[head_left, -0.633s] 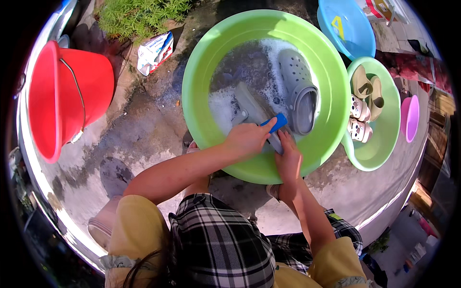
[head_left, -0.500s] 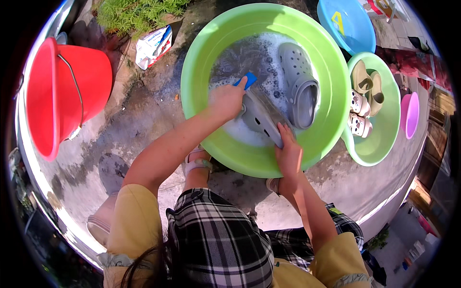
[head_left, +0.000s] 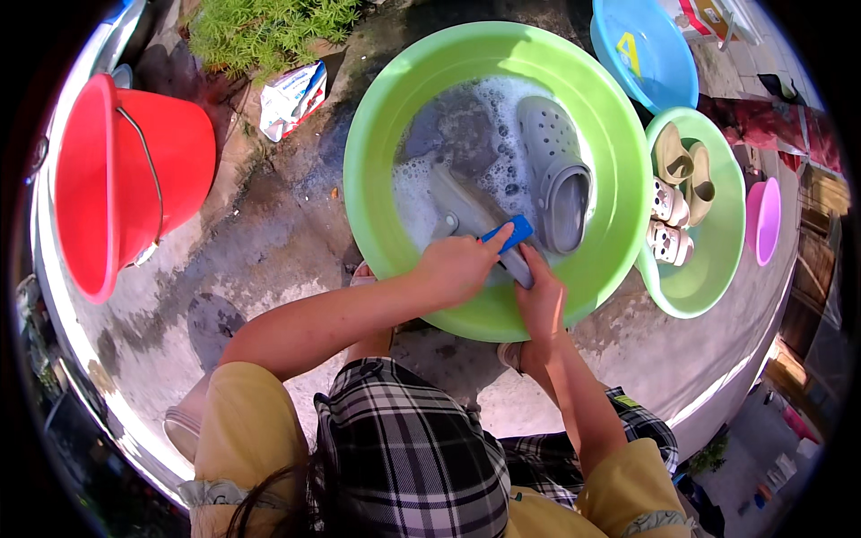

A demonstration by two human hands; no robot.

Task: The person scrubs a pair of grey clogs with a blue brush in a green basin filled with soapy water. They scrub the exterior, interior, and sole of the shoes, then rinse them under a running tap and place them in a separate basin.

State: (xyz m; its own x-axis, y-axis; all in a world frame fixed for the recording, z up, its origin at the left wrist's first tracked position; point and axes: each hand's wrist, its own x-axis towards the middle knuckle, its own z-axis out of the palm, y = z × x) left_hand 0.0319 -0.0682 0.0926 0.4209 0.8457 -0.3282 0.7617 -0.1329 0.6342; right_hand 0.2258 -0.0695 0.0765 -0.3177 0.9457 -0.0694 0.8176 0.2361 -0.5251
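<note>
My left hand [head_left: 457, 269] is closed around a blue scrubbing brush [head_left: 513, 233]; its bristles are hidden. The brush is against the near end of a grey clog [head_left: 468, 204], which lies tilted on its side in soapy water. My right hand [head_left: 542, 298] grips that clog's near end with its fingers. A second grey clog [head_left: 552, 148], with holes in its top, rests to the right of the first, toe pointing away from me. Both are inside a large lime-green basin [head_left: 372, 170] with foam on grey water.
To the left stands a red bucket [head_left: 148, 179] with a metal handle. A crumpled white packet [head_left: 292, 100] lies near a green plant [head_left: 265, 34]. On the right are a pale green basin [head_left: 708, 285] with several shoes, a blue basin [head_left: 659, 67] and a pink basin [head_left: 764, 221].
My left hand and the brush have slid along the clog towards me, from its middle to its near end by my right hand. My right hand still grips the clog.
</note>
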